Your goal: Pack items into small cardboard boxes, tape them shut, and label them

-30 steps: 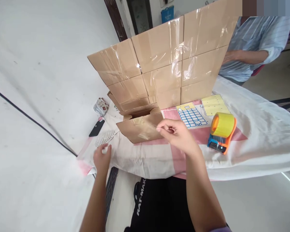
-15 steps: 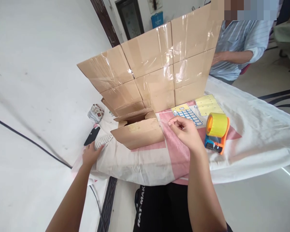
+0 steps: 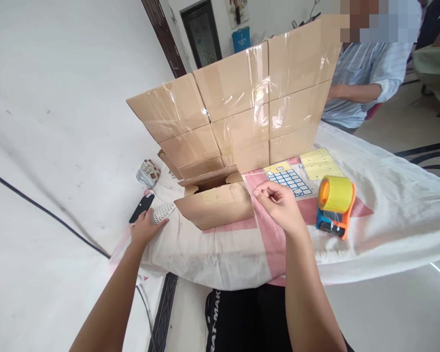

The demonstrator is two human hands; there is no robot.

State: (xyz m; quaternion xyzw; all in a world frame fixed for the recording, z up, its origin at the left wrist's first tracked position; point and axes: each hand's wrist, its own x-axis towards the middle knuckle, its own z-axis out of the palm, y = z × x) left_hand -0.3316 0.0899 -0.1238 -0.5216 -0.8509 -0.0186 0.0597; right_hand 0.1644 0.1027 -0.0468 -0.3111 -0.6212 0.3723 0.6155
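Observation:
My right hand [image 3: 278,203] is pinched at the near box's right end, on what looks like a short strip of clear tape [image 3: 251,190], faint against the cloth. That box [image 3: 216,208] is small, brown cardboard, with its top flaps apart. My left hand [image 3: 145,229] rests on the table to the left, fingers spread, holding nothing. It lies beside a black phone-like object [image 3: 141,208] and a white dotted patch [image 3: 163,212]. Behind the small box rises a wall of taped cardboard boxes [image 3: 238,112]. On the right stands an orange and blue tape dispenser [image 3: 335,208] with a yellow roll.
A tablecloth [image 3: 220,259] with pink, white and yellow prints covers the table. A crumpled snack packet [image 3: 148,174] lies by the white wall [image 3: 58,98] at left. Across the table, at right, is a person in a light striped shirt [image 3: 366,83].
The whole view has shifted slightly, so things appear a little lower and further right. Both hands keep nearly the same places beside the box and phone-like object.

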